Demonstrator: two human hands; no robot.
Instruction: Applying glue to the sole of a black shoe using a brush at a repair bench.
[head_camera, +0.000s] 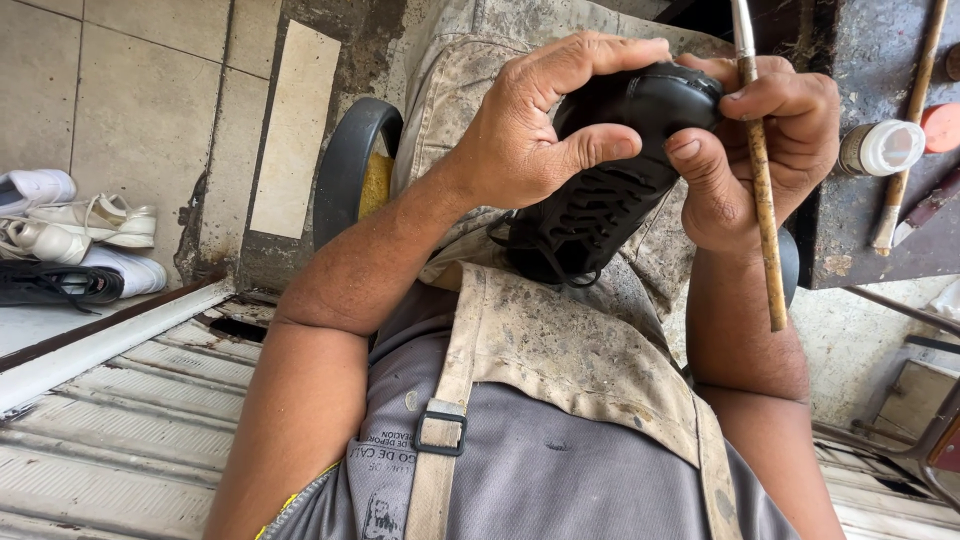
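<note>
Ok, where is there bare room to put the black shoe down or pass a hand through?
Free: the tiled floor between the pile of shoes and the dark wheel, and the ribbed metal panel below the left arm. Crowded: the dark bench at right, with a white-capped bottle and sticks. Both hands grip the black shoe.

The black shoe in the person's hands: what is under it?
Under the black shoe lies a stained canvas apron over the lap, with loose laces hanging onto it. The left hand and right hand cover the shoe's top; its underside there is hidden.
</note>
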